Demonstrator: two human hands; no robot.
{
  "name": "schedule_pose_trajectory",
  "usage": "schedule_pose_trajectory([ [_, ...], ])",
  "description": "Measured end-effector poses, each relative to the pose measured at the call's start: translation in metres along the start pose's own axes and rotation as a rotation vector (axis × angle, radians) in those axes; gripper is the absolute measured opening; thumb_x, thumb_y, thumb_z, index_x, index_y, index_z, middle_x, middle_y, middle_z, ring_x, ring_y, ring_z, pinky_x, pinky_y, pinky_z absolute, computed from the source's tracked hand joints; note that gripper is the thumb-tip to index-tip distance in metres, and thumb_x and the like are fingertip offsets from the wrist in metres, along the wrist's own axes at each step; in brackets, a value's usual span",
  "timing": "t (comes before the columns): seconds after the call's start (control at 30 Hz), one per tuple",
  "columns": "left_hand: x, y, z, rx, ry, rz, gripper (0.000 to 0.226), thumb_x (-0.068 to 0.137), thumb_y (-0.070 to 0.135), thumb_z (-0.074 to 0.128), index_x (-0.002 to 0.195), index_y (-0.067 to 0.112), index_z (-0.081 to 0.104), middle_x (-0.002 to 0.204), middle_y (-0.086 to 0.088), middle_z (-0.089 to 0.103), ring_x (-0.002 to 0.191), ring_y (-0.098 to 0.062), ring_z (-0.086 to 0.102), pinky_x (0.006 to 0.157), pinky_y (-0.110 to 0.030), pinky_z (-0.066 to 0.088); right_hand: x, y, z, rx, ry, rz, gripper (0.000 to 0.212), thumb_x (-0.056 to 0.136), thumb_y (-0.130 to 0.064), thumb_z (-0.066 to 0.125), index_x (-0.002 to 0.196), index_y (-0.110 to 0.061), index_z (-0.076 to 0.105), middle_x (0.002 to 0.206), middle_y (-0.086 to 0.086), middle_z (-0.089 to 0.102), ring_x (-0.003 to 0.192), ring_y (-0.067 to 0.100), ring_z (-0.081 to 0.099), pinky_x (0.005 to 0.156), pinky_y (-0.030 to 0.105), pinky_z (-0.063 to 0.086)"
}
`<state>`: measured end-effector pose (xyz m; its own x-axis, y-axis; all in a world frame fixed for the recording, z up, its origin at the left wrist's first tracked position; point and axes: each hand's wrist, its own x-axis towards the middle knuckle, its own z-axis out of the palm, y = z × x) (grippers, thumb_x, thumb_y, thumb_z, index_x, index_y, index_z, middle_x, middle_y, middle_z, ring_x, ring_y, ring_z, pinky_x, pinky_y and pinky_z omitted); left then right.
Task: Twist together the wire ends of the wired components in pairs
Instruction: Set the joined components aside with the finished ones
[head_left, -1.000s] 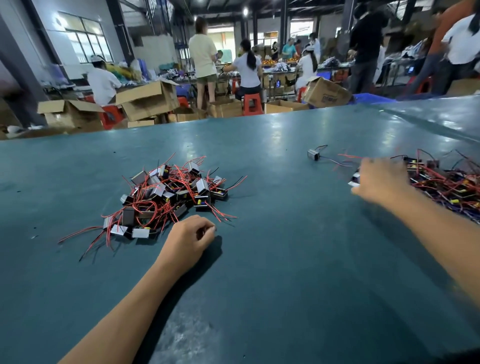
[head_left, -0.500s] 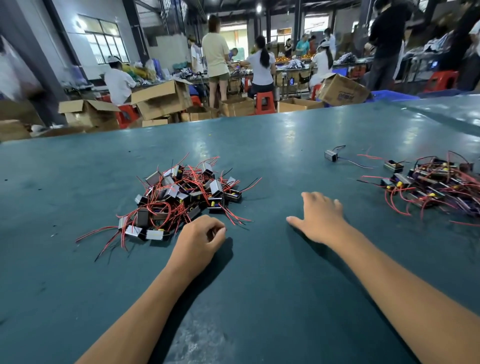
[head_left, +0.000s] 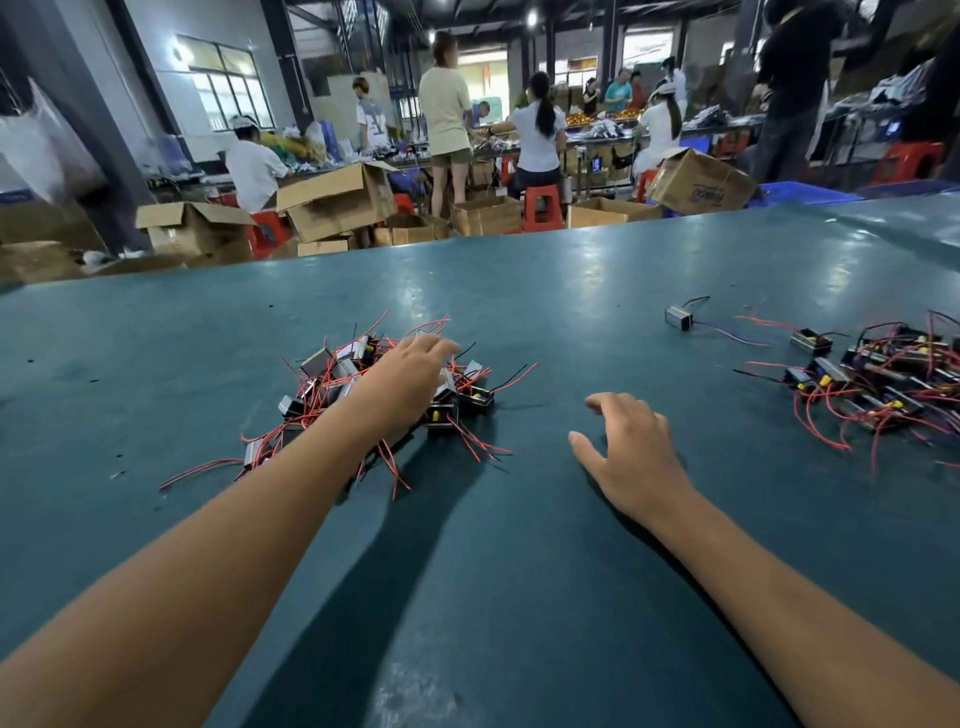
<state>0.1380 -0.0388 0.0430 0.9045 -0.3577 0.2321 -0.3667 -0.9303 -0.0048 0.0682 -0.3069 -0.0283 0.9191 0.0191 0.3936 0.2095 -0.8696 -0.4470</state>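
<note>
Red-wired pile (head_left: 363, 395) under left hand (head_left: 410, 374) (part hidden).

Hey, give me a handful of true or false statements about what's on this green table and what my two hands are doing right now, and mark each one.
1. The left hand reaches over the left pile of wired components. True.
2. The right hand grips a component. False: it is open with spread fingers, palm down over bare green table, holding nothing.
3. A second pile of components lies at the right of the table. True.
4. The single grey component sits inside the left pile. False: it lies alone, apart, up and left of the right-hand pile.
5. The wires in the left pile are mostly blue. False: mostly red, a few black.
</note>
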Motion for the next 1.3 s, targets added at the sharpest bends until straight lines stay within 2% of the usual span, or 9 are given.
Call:
schedule_pose_trajectory([
  [0.17,0.025,-0.007,0.009,0.185,-0.171,0.015,0.050,0.098,0.040,0.059,0.141,0.018,0.045,0.140,-0.008,0.054,0.131,-0.029,0.048,0.108,-0.043,0.033,-0.002,0.002,-0.004,0.005,-0.006,0.023,0.038,0.096,-0.033,0.057,0.129,-0.014,0.053,0.126,0.002,0.057,0.120,0.023,0.048,0.106,0.036,0.027],
  [0.33,0.017,-0.002,0.004,0.010,0.134,-0.026,0.044,0.096,0.038,0.062,0.135,0.018,0.055,0.133,-0.005,0.060,0.122,-0.027,0.056,0.105,-0.041,0.037,-0.002,0.001,-0.003,0.023,-0.023,0.027,0.039,0.096,-0.033,0.056,0.130,-0.014,0.052,0.126,0.001,0.056,0.120,0.022,0.047,0.107,0.036,0.027],
  [0.5,-0.021,0.019,-0.034,-0.944,0.602,-0.261,0.033,0.098,0.024,0.062,0.129,0.014,0.054,0.113,0.000,0.066,0.101,-0.014,0.064,0.090,-0.026,0.051,-0.002,-0.002,-0.002,0.055,-0.048,0.010,0.040,0.096,-0.034,0.058,0.130,-0.014,0.052,0.125,0.001,0.057,0.120,0.022,0.047,0.107,0.036,0.027],
  [0.57,-0.044,0.034,-0.037,-1.662,0.493,-0.355,0.022,0.102,0.024,0.053,0.118,0.010,0.056,0.103,-0.006,0.071,0.094,-0.019,0.069,0.089,-0.030,0.054,-0.002,-0.003,-0.003,0.072,-0.046,0.000,0.039,0.095,-0.033,0.058,0.129,-0.014,0.052,0.125,0.001,0.057,0.120,0.022,0.048,0.106,0.036,0.027],
  [0.63,-0.069,0.051,-0.023,-2.034,0.205,-0.435,0.029,0.103,0.030,0.045,0.112,0.006,0.060,0.098,-0.011,0.074,0.086,-0.020,0.072,0.083,-0.029,0.057,-0.003,-0.005,-0.005,0.083,-0.045,-0.021,0.037,0.095,-0.032,0.059,0.127,-0.014,0.053,0.122,0.001,0.058,0.118,0.023,0.049,0.104,0.036,0.028],
  [0.77,-0.106,0.075,0.008,-2.148,-0.105,-0.524,0.043,0.091,0.034,0.049,0.114,0.001,0.065,0.107,-0.017,0.073,0.075,-0.019,0.069,0.071,-0.026,0.058,-0.010,-0.016,-0.011,0.190,-0.072,-0.156,0.031,0.094,-0.026,0.063,0.121,-0.013,0.058,0.113,-0.001,0.063,0.112,0.020,0.055,0.103,0.039,0.037],
  [0.97,-0.105,0.087,0.020,-2.124,-0.124,-0.525,0.040,0.085,0.032,0.055,0.102,0.003,0.077,0.097,-0.014,0.070,0.075,-0.024,0.071,0.068,-0.029,0.058,-0.021,-0.035,-0.020,0.298,-0.006,-0.392,0.016,0.096,-0.013,0.059,0.111,-0.012,0.065,0.102,-0.004,0.066,0.099,0.013,0.058,0.090,0.023,0.041],
  [1.17,-0.106,0.083,0.024,-2.098,-0.079,-0.490,0.037,0.086,0.028,0.053,0.099,0.003,0.077,0.102,-0.018,0.072,0.089,-0.032,0.074,0.072,-0.033,0.060,-0.018,-0.035,-0.027,0.623,-0.078,-0.139,0.019,0.101,-0.011,0.048,0.100,-0.016,0.067,0.080,-0.003,0.071,0.076,0.012,0.068,0.075,0.028,0.053],
  [1.3,-0.105,0.084,0.023,-2.030,-0.063,-0.470,0.034,0.081,0.032,0.058,0.096,0.009,0.078,0.100,-0.013,0.072,0.090,-0.030,0.073,0.076,-0.032,0.061,-0.017,-0.032,-0.036,0.785,-0.222,-0.109,0.007,0.095,-0.027,0.062,0.100,-0.024,0.067,0.082,-0.001,0.073,0.073,0.018,0.068,0.072,0.030,0.054],
])
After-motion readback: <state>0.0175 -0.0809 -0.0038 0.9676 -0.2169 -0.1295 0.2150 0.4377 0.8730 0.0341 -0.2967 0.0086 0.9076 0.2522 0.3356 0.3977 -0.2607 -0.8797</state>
